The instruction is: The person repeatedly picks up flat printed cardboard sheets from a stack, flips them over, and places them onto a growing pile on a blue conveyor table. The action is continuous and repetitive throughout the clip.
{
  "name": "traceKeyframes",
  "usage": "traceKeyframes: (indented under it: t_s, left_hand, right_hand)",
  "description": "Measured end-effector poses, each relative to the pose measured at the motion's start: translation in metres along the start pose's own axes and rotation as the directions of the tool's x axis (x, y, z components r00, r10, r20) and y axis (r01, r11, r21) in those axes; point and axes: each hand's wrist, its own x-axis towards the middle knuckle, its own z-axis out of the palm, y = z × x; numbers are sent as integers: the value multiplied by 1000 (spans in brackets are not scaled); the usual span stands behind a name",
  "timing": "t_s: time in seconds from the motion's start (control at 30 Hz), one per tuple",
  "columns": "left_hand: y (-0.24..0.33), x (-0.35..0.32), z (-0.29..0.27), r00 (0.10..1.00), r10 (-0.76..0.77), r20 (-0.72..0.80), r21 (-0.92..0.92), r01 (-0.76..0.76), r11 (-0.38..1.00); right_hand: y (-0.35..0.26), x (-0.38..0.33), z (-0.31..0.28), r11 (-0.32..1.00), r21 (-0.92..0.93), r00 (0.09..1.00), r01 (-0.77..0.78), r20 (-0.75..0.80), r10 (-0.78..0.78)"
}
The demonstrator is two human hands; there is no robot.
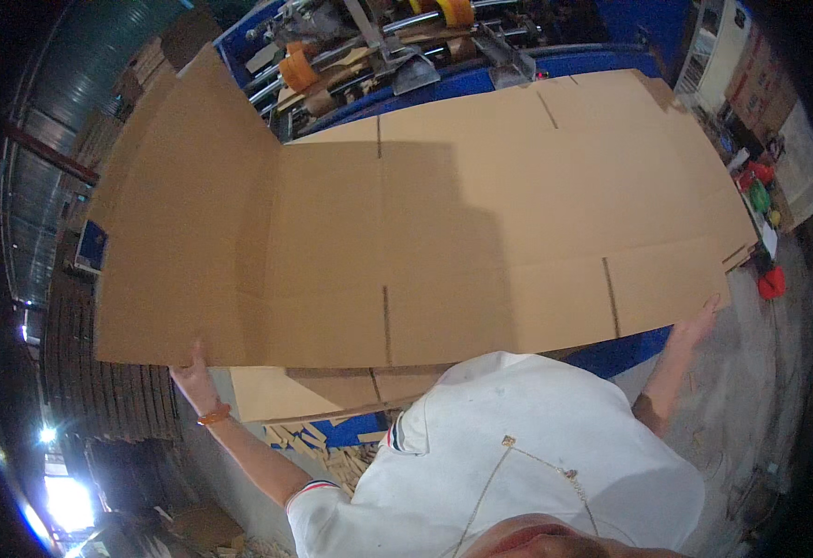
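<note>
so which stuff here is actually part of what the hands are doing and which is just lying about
In hand:
- large flat cardboard sheet, slotted and creased
- left hand under its near left edge
- right hand at its near right corner
- blue machine the sheet lies on

Lying about:
- cardboard scraps on the floor
- stacked cardboard at left
- red and green items at right

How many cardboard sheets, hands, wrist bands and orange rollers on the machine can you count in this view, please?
Large flat cardboard sheet held at its near edge: 1
Cardboard sheet lying beneath it: 1
Hands on the sheet, left hand and right hand: 2
Orange wrist band: 1
Orange rollers on the blue machine: 2
Total: 7
</note>
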Motion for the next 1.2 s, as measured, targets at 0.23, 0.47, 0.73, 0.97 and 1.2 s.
traceKeyframes:
  t_s: [0.23, 0.47, 0.73, 0.97, 1.2]
  left_hand:
    - [-8, -51, 50, 998, -42, -52, -189, 31, 981]
    - [2, -115, 137, 940, 249, 234, -155, -217, 964]
    - [14, -149, 196, 420, 388, 821, 57, -735, 676]
    - [25, -141, 195, 383, 353, 854, 49, -734, 677]
    - [3, -48, 203, 572, 114, 812, 147, -390, 909]
  right_hand:
    - [8, -103, 51, 273, -521, 580, 809, 630, -516]
    - [-8, -168, 167, 237, 278, -111, 931, 832, -543]
    - [54, -219, 153, 131, 478, -482, 868, 876, -3]
    - [48, -220, 166, 282, 414, -467, 866, 871, 155]
    - [77, -104, 240, 398, -292, 254, 869, 956, 147]
